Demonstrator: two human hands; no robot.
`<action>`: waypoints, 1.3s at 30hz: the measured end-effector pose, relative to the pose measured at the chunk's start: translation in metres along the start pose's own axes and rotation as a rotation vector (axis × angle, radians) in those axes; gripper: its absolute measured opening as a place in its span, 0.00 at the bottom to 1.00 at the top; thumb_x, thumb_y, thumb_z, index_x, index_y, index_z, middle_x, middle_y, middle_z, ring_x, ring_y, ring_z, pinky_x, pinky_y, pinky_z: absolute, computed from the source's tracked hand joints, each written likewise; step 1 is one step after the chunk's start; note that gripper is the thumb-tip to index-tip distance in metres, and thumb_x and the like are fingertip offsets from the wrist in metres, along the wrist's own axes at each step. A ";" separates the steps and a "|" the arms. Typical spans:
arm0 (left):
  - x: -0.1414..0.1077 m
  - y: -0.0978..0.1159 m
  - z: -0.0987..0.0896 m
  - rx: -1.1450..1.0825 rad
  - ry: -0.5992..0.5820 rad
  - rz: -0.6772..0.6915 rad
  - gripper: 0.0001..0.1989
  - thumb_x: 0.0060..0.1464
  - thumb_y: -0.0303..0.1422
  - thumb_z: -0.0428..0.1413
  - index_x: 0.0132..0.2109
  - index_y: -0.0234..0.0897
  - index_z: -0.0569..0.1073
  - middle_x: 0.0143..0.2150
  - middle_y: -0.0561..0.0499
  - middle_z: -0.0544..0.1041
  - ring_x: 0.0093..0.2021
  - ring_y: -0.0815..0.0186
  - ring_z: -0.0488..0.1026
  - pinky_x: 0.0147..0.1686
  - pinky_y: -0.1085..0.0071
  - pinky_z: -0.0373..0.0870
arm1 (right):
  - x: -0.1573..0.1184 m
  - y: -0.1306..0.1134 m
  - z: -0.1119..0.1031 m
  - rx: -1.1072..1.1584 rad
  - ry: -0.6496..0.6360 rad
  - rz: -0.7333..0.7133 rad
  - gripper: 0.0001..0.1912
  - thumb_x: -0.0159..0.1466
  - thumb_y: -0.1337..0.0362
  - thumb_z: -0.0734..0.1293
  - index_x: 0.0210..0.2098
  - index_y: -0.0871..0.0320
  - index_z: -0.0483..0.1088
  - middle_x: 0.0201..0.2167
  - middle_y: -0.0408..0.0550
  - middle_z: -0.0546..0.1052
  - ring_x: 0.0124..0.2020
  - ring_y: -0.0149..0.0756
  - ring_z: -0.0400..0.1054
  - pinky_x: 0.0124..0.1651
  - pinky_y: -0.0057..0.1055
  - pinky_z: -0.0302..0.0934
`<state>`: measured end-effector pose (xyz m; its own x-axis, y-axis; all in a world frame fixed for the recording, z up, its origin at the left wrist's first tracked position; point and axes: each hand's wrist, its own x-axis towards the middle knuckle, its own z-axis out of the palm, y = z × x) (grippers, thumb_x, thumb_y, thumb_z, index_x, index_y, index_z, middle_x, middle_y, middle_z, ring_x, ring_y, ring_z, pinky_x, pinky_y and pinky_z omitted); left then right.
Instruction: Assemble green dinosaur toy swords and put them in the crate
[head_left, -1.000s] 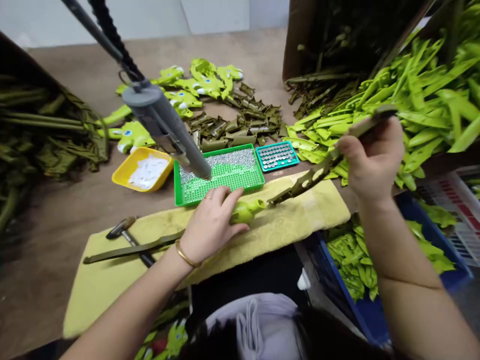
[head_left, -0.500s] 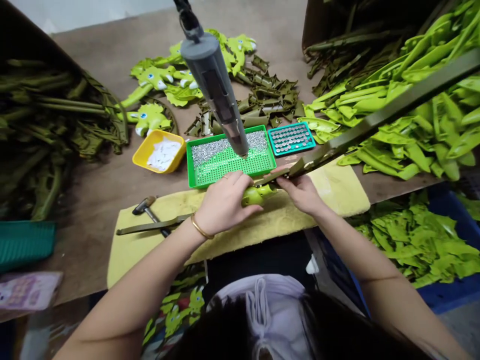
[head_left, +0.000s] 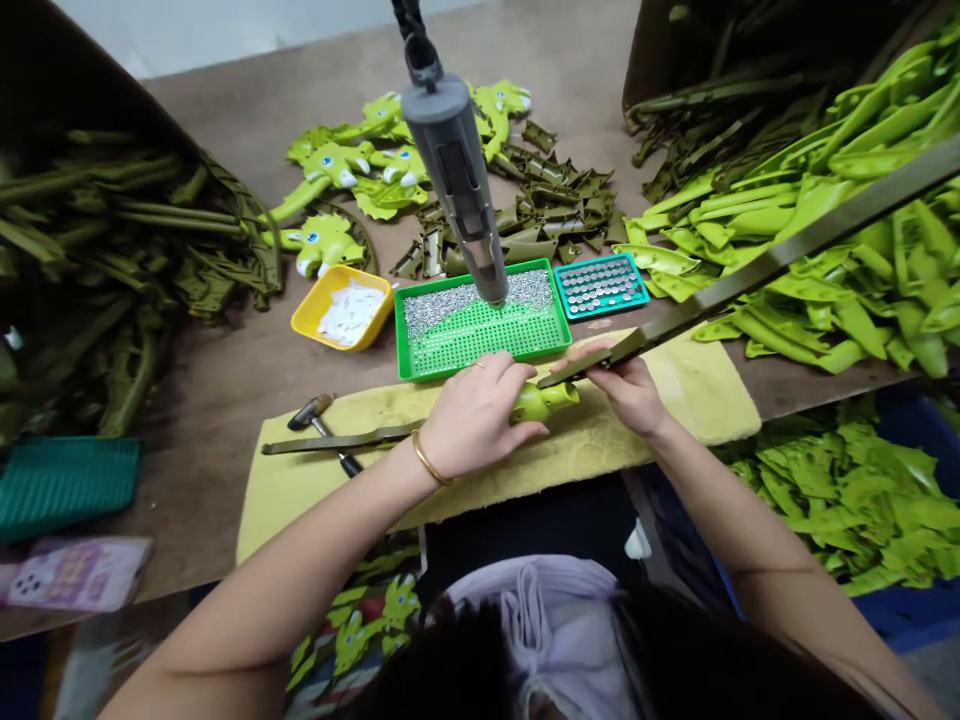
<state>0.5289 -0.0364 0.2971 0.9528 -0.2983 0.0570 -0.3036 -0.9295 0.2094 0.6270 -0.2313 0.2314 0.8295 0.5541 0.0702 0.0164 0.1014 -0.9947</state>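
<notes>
- Head view, looking down on the bench [head_left: 225,400], with a folded yellow towel [head_left: 675,405] across its front edge.
- At 6 o'clock, the left hand [head_left: 480,415] is closed palm-down over a green moulded toy piece [head_left: 544,402], whose rounded end sticks out toward 3 o'clock. A gold bangle [head_left: 429,458] circles the wrist.
- At 4 o'clock, the right hand [head_left: 626,392] pinches an olive-green strip [head_left: 780,255] between thumb and fingers. Its near end meets the toy piece, and its far end runs out of view at 2 o'clock.
- Both forearms rise from the bottom edge and angle inward, wrists low over the towel.
- At 12 o'clock, a grey cylindrical applicator [head_left: 454,170] hangs with its tip over silver studs [head_left: 472,295] in a green pegged tray [head_left: 480,368].
- Likely risk: a loose pinch could let the long strip swing, and a careless sweep could knock the tray and scatter the studs.
</notes>
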 end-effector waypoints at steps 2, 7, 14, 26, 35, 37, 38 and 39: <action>0.002 0.000 0.000 -0.003 -0.005 -0.031 0.25 0.53 0.47 0.61 0.51 0.33 0.69 0.43 0.43 0.72 0.45 0.56 0.71 0.42 0.62 0.71 | -0.003 0.003 0.005 -0.010 -0.006 0.004 0.17 0.59 0.48 0.68 0.37 0.55 0.72 0.36 0.46 0.78 0.40 0.38 0.74 0.51 0.41 0.68; 0.009 -0.003 -0.010 0.014 -0.114 -0.107 0.29 0.53 0.44 0.61 0.56 0.33 0.70 0.45 0.42 0.72 0.46 0.54 0.71 0.43 0.61 0.70 | -0.012 0.004 0.006 -0.123 -0.152 0.018 0.29 0.49 0.43 0.74 0.42 0.55 0.70 0.39 0.49 0.78 0.43 0.40 0.74 0.48 0.39 0.69; 0.020 -0.020 -0.018 -0.117 -0.273 -0.118 0.23 0.53 0.46 0.61 0.53 0.42 0.76 0.42 0.49 0.73 0.43 0.58 0.72 0.40 0.64 0.69 | 0.106 -0.017 -0.047 -0.658 -0.035 -0.119 0.15 0.63 0.61 0.61 0.46 0.59 0.73 0.44 0.52 0.77 0.44 0.40 0.71 0.53 0.44 0.66; 0.026 -0.028 -0.022 -0.240 -0.299 -0.146 0.26 0.52 0.46 0.60 0.56 0.41 0.75 0.42 0.48 0.73 0.44 0.58 0.71 0.44 0.64 0.67 | 0.217 -0.016 -0.045 -0.952 -0.046 -0.067 0.14 0.49 0.61 0.75 0.30 0.60 0.69 0.25 0.41 0.69 0.29 0.30 0.63 0.38 0.33 0.64; 0.047 -0.034 -0.014 -0.291 -0.271 -0.259 0.30 0.48 0.49 0.61 0.56 0.39 0.75 0.45 0.46 0.72 0.44 0.55 0.71 0.45 0.63 0.66 | 0.019 0.004 -0.024 0.266 0.525 -0.112 0.26 0.43 0.56 0.79 0.37 0.49 0.65 0.33 0.36 0.73 0.29 0.25 0.68 0.28 0.23 0.63; 0.050 -0.032 -0.013 -0.287 -0.259 -0.261 0.31 0.47 0.48 0.62 0.56 0.38 0.75 0.44 0.45 0.72 0.44 0.55 0.71 0.45 0.63 0.65 | -0.004 0.013 0.012 0.249 0.465 -0.049 0.23 0.43 0.58 0.79 0.33 0.51 0.65 0.30 0.36 0.73 0.29 0.25 0.69 0.30 0.23 0.65; 0.051 -0.031 -0.013 -0.285 -0.258 -0.263 0.31 0.46 0.48 0.62 0.56 0.38 0.76 0.44 0.45 0.72 0.44 0.54 0.71 0.45 0.63 0.65 | -0.010 0.017 0.024 0.223 0.445 -0.028 0.22 0.44 0.58 0.79 0.33 0.52 0.65 0.29 0.36 0.74 0.29 0.26 0.69 0.31 0.24 0.66; 0.052 -0.031 -0.012 -0.286 -0.258 -0.267 0.32 0.46 0.48 0.62 0.56 0.38 0.76 0.43 0.45 0.72 0.44 0.54 0.71 0.45 0.63 0.66 | -0.013 0.019 0.032 0.191 0.437 -0.015 0.21 0.45 0.58 0.79 0.32 0.53 0.66 0.28 0.36 0.74 0.29 0.26 0.69 0.32 0.24 0.66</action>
<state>0.5880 -0.0204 0.3057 0.9529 -0.1344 -0.2720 0.0011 -0.8949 0.4462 0.5986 -0.2099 0.2138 0.9876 0.1567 0.0053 -0.0392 0.2792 -0.9594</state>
